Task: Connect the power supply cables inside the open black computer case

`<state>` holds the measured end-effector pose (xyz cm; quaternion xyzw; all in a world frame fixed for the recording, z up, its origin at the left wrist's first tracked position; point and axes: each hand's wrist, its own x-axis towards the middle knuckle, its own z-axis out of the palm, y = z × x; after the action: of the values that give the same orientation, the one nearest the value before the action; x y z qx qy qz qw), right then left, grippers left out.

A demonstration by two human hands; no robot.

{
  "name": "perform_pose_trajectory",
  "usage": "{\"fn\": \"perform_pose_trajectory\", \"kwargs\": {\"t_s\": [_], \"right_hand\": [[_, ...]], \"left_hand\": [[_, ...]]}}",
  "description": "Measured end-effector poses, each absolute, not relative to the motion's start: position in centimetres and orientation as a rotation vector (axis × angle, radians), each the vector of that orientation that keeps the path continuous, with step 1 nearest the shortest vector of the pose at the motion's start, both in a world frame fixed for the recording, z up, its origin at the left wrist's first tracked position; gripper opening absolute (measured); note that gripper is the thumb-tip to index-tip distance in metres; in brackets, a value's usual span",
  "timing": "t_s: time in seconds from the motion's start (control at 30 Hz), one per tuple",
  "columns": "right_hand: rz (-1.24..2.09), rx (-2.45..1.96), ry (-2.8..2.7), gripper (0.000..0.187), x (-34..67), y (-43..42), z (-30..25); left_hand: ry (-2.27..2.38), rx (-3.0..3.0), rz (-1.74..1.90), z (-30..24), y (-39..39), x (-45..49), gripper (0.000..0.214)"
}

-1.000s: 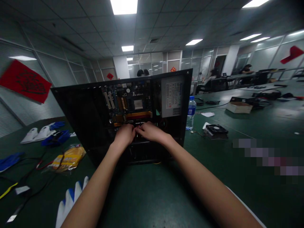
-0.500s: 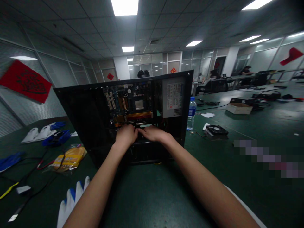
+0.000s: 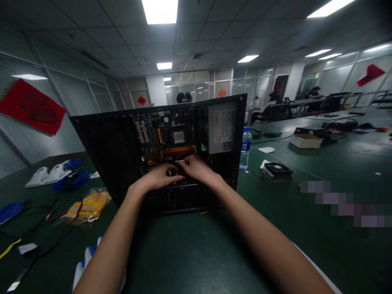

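A black computer case [image 3: 102, 151] stands open-sided in front of me, its motherboard [image 3: 186, 122] and grey power supply [image 3: 221, 127] facing me. Both of my hands reach into its lower middle, just under the orange memory slots [image 3: 180, 152]. My left hand [image 3: 161, 176] has its thumb stretched out and parted from the curved fingers, with nothing visible held between them. Beside it, my right hand [image 3: 196, 166] is closed at the fingertips, close to a small light-coloured edge. What its fingers pinch, if anything, is too small and dark to make out.
A water bottle [image 3: 245, 148] stands right of the case, near a black fan cooler [image 3: 277, 169]. To the left lie a yellow plastic packet [image 3: 88, 207], cables and blue-white gloves [image 3: 87, 259]. An open cardboard box [image 3: 305, 141] sits farther right. People sit in the background.
My left hand has opened from a closed grip, its thumb now spread, and its wrist has shifted left. The right hand's fingers have moved slightly up inside the case.
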<state>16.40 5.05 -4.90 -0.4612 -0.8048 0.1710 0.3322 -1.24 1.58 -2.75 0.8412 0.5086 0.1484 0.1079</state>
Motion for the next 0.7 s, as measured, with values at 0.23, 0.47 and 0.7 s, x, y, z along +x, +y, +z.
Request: {"fn": "perform_pose_trajectory", "kwargs": {"t_s": [0.23,0.47,0.7], "right_hand": [[0.827,-0.928,-1.603,0.037,15.9,6.2,-4.7],[0.939,-0.845,-1.638,0.046,16.2,5.1,-4.4],[0.913,-0.774,-1.898,0.056,16.2,5.0,-4.6]], "left_hand": [[1.500,2.606,0.495,-0.7,0.3,-2.8,0.070],[1.732,2.637,0.810,0.1,0.4,-2.1,0.047],[1.690,2.684,0.936,-0.5,0.4,-0.5,0.054]]}}
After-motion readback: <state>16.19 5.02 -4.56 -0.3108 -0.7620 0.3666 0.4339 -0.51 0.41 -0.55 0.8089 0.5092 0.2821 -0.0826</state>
